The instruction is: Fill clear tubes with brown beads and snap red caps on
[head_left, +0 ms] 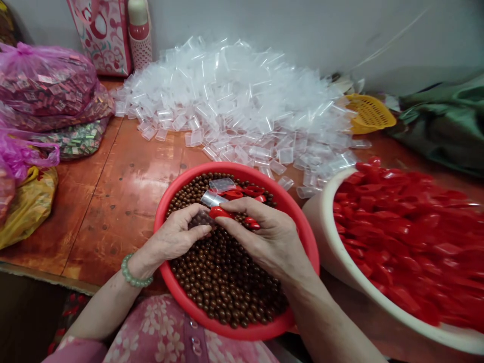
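Observation:
My left hand (177, 233), with a green bead bracelet at the wrist, pinches a small clear plastic case (201, 219) that looks filled with brown balls. Between the thumb and fingers of my right hand (267, 233) is a red plastic cap (220, 212), close beside the case's end. Whether cap and case touch, I cannot tell. Both hands are over a red basin (163, 275) of shiny brown balls (215, 282). Another clear case (213, 198) shows just beyond my right fingertips. A further clear case (222, 185) and several red caps (254, 191) lie on the balls.
Clear cases (242, 96) form a large heap along the wall. At right stands a white tub (321, 212) full of red caps (408, 237). A yellow basket (372, 113) is behind it. Pink bags (49, 83), a patterned bag (102, 40) and a bottle (139, 35) occupy the left.

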{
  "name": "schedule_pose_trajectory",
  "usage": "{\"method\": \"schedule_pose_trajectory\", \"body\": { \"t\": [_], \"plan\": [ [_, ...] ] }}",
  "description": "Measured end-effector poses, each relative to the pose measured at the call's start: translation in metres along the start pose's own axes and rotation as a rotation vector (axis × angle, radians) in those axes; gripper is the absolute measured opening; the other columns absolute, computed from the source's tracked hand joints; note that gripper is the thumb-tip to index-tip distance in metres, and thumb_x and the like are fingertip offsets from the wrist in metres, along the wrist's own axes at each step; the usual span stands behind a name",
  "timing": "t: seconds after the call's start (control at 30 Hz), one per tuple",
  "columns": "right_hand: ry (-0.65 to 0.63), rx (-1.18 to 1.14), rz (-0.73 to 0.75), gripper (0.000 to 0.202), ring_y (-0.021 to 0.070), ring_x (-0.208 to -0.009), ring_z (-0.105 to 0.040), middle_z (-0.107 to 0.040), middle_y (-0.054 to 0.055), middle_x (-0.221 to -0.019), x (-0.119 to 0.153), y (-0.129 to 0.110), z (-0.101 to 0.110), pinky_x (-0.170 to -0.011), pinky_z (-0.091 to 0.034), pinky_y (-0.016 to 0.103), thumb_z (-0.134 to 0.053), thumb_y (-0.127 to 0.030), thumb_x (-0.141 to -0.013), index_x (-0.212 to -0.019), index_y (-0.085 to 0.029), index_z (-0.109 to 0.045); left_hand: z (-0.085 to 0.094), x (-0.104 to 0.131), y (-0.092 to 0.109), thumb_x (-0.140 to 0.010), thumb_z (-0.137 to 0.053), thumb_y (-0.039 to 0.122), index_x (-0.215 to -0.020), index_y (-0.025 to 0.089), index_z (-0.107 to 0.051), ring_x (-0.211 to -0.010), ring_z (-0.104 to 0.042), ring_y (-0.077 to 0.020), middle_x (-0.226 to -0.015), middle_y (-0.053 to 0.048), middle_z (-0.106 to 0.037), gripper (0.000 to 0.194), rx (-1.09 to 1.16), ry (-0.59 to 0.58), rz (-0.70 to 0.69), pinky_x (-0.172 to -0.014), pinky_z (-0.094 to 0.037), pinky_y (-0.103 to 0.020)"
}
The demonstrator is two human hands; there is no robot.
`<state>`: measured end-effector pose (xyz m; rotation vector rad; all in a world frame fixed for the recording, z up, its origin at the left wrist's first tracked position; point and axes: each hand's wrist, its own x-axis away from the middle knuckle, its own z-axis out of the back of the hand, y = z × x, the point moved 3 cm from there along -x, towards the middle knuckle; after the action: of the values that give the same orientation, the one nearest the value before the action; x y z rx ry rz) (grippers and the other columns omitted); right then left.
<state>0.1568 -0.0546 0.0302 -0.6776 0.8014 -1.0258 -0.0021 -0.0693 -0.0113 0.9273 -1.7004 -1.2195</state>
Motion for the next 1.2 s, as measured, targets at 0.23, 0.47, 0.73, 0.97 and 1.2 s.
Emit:
{"method": "schedule_pose_trajectory", "body": {
  "t": [0.23, 0.47, 0.73, 0.97, 1.2],
  "plan": [
    [-0.081, 0.246, 0.013, 0.011, 0.0208, -0.081, -0.067, -0.073, 0.004, -0.089, 0.010, 0.008, 0.023, -0.077, -0.051, 0.037, -0.067, -0.027, -0.084, -0.093, -0.022, -0.070, 0.001, -0.001, 0.000, -0.082, -0.057, 0.017, -0.097, 0.015, -0.059, -0.083, -0.055, -0.0130, -0.091, -0.002, -0.060, 0.015, -0.005, 0.013, -0.010, -0.079, -0.046, -0.027],
    [0.152, -0.206, -0.151, 0.013, 0.0163, -0.083, -0.070, -0.075, -0.001, -0.092, 0.000, 0.003, -0.005, -0.081, -0.055, 0.032, -0.071, -0.025, -0.081, -0.095, -0.025, -0.070, -0.002, 0.000, 0.005, -0.081, -0.061, 0.018, -0.096, 0.016, -0.060, -0.087, -0.055, -0.0132, -0.092, -0.001, -0.060, 0.016, 0.171, -0.024, 0.006, -0.083, -0.046, -0.026],
    [0.200, -0.284, -0.154, 0.012, 0.0181, -0.085, -0.070, -0.075, 0.001, -0.091, 0.001, 0.008, -0.028, -0.085, -0.056, 0.036, -0.072, -0.027, -0.080, -0.091, -0.023, -0.071, 0.001, 0.000, -0.005, -0.082, -0.061, 0.024, -0.099, 0.016, -0.056, -0.077, -0.053, -0.0124, -0.086, -0.001, -0.055, 0.019, 0.117, -0.012, 0.008, -0.075, -0.047, -0.027],
    [0.182, -0.195, -0.086, 0.008, 0.0176, -0.080, -0.070, -0.074, 0.001, -0.087, 0.002, 0.007, -0.027, -0.080, -0.058, 0.034, -0.069, -0.026, -0.083, -0.090, -0.023, -0.069, 0.001, 0.001, -0.006, -0.086, -0.056, 0.024, -0.095, 0.016, -0.054, -0.077, -0.054, -0.0130, -0.086, -0.001, -0.056, 0.012, -0.019, 0.017, -0.018, -0.075, -0.048, -0.027],
    [-0.007, 0.041, 0.178, 0.009, 0.0158, -0.076, -0.068, -0.072, 0.001, -0.083, -0.005, -0.005, -0.015, -0.074, -0.056, 0.029, -0.063, -0.017, -0.086, -0.090, -0.023, -0.067, 0.001, 0.004, -0.001, -0.088, -0.050, 0.022, -0.095, 0.016, -0.054, -0.076, -0.055, -0.0137, -0.084, -0.001, -0.058, 0.009, -0.257, 0.004, -0.078, -0.075, -0.046, -0.028]
  ]
}}
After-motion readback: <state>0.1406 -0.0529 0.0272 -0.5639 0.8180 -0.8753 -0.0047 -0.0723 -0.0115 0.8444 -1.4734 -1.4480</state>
